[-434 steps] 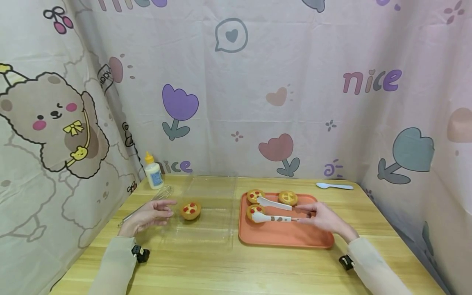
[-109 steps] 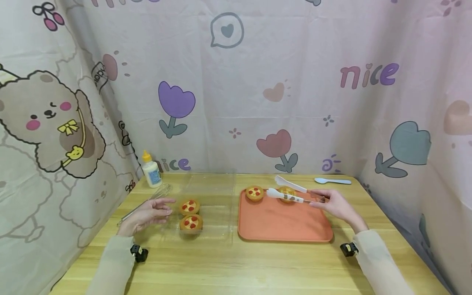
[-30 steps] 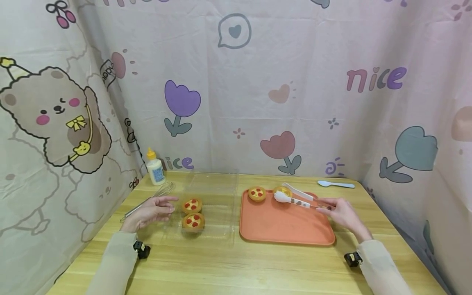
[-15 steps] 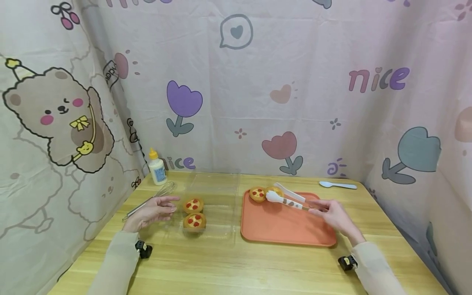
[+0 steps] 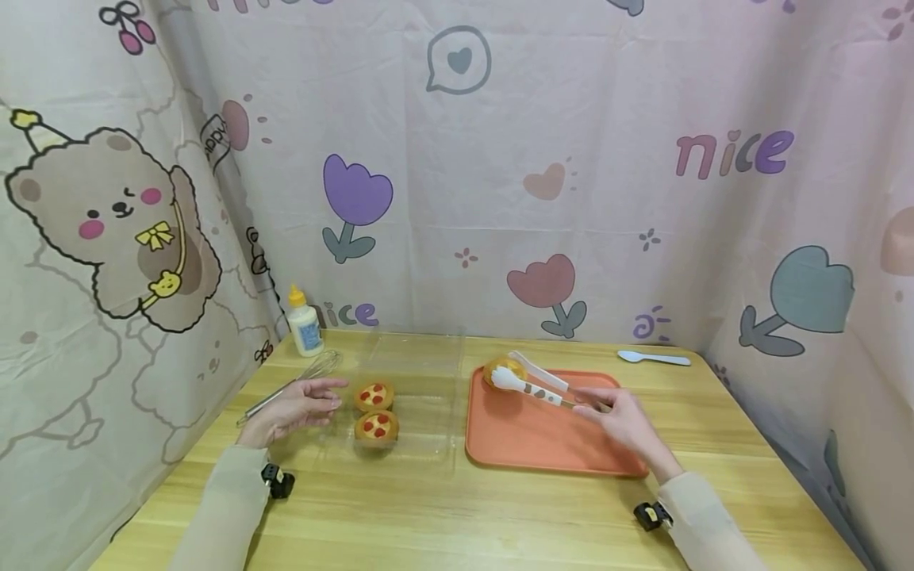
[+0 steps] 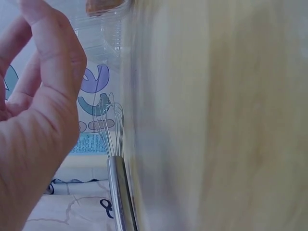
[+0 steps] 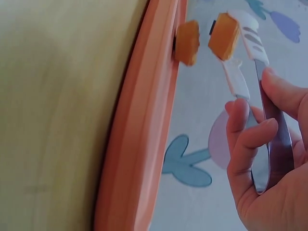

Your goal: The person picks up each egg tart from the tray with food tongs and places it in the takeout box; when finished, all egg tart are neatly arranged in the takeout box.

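My right hand (image 5: 617, 416) holds tongs (image 5: 544, 393) with white paw-shaped tips and metal arms, thumb on one arm and fingers on the other. Between the tips is a small yellow-topped tart (image 7: 224, 36), raised above the orange tray (image 5: 550, 440). A second tart (image 7: 187, 42) sits on the tray below it; in the head view the raised one covers it. My left hand (image 5: 296, 408), fingers loosely bent and holding nothing, hovers beside the clear plastic container (image 5: 432, 456). Inside the container, two red-dotted tarts (image 5: 376, 427) lie along its left side, one behind the other.
A metal whisk (image 5: 324, 364) lies behind the left hand, its handle partly hidden. At the back left stands a glue bottle (image 5: 305, 329) with a yellow cap. A pale blue spoon (image 5: 653, 358) rests at the back right. Patterned curtains enclose the table.
One red-dotted tart went from the tray into the container earlier. Since then the tongs have closed on the yellow-topped tart, lifted it and carried it left. My left hand stays put.
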Demonstrator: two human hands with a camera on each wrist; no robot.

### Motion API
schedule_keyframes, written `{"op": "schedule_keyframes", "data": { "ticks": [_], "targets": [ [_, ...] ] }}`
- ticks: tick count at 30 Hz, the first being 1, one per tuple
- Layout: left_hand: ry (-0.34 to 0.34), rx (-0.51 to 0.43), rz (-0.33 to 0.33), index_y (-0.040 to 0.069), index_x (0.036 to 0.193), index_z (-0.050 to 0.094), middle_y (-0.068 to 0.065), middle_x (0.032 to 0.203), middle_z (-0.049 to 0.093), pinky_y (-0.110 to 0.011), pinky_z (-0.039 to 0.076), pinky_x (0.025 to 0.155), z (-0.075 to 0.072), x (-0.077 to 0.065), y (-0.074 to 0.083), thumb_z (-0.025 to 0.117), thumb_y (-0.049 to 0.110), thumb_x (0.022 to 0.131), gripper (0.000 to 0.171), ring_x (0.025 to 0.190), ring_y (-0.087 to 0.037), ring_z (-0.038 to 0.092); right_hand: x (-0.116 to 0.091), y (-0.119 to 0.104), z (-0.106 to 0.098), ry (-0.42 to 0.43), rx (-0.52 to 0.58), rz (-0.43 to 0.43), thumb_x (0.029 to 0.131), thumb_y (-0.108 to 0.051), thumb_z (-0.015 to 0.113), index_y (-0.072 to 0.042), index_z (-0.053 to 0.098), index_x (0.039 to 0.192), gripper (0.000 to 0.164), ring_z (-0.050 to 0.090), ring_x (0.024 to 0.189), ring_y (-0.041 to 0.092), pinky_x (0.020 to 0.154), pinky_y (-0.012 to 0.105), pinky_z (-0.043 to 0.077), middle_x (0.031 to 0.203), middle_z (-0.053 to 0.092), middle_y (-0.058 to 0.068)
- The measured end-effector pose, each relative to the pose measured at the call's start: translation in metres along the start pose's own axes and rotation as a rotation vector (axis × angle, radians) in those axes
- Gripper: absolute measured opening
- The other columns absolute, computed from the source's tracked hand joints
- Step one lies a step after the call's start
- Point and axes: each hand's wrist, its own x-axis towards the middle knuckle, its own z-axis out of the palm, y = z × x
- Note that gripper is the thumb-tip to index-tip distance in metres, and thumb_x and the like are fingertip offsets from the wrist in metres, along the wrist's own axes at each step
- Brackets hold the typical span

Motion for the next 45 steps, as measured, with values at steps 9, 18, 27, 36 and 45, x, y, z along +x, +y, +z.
{"op": "schedule_keyframes", "data": {
  "ticks": [9, 18, 27, 36, 45],
  "targets": [
    [-0.009, 0.003, 0.007, -0.007, 0.148, 0.032, -0.006, 0.105, 0.063, -0.027, 0.060, 0.076, -0.001, 0.000, -0.001, 0.061, 0.006, 0.096, 0.061, 0.088, -0.013, 0.067, -0.001, -0.012, 0.022, -0.006, 0.124, -0.033, 0.087, -0.020, 0.075, -0.011, 0.068, 0.125, 0.040, 0.066, 0.110, 0.027, 0.081, 0.019, 0.054, 0.121, 0.069, 0.013],
    [-0.002, 0.013, 0.009, -0.007, 0.148, 0.032, -0.008, 0.105, 0.065, -0.029, 0.060, 0.078, -0.001, 0.000, -0.002, 0.062, 0.007, 0.096, 0.062, 0.089, -0.014, 0.066, -0.001, -0.023, 0.034, -0.024, 0.123, -0.065, 0.088, -0.026, 0.074, -0.014, 0.067, 0.127, 0.042, 0.065, 0.112, 0.024, 0.082, 0.022, 0.053, 0.123, 0.069, 0.010],
    [-0.013, 0.015, 0.015, -0.007, 0.148, 0.031, -0.006, 0.104, 0.063, -0.028, 0.060, 0.076, 0.000, 0.002, 0.000, 0.062, 0.008, 0.096, 0.062, 0.086, -0.012, 0.067, 0.001, -0.035, 0.048, -0.030, 0.131, -0.071, 0.087, -0.028, 0.075, -0.017, 0.069, 0.124, 0.040, 0.058, 0.077, 0.012, 0.060, 0.019, 0.046, 0.115, 0.072, 0.007],
    [-0.013, -0.003, 0.012, -0.008, 0.148, 0.030, -0.006, 0.104, 0.065, -0.027, 0.060, 0.076, 0.000, 0.002, 0.002, 0.061, 0.007, 0.096, 0.063, 0.087, -0.013, 0.067, 0.004, -0.050, 0.065, -0.019, 0.138, -0.082, 0.085, -0.024, 0.077, -0.024, 0.071, 0.120, 0.036, 0.051, 0.064, 0.012, 0.048, 0.019, 0.035, 0.080, 0.068, -0.001],
    [-0.009, -0.006, 0.006, -0.007, 0.148, 0.031, -0.006, 0.104, 0.066, -0.028, 0.060, 0.077, -0.002, 0.002, -0.002, 0.061, 0.007, 0.096, 0.061, 0.089, -0.013, 0.067, 0.008, -0.063, 0.078, -0.037, 0.108, -0.071, 0.084, -0.022, 0.078, -0.022, 0.072, 0.119, 0.036, 0.051, 0.060, 0.010, 0.046, 0.020, 0.038, 0.073, 0.066, -0.001]
  ]
}}
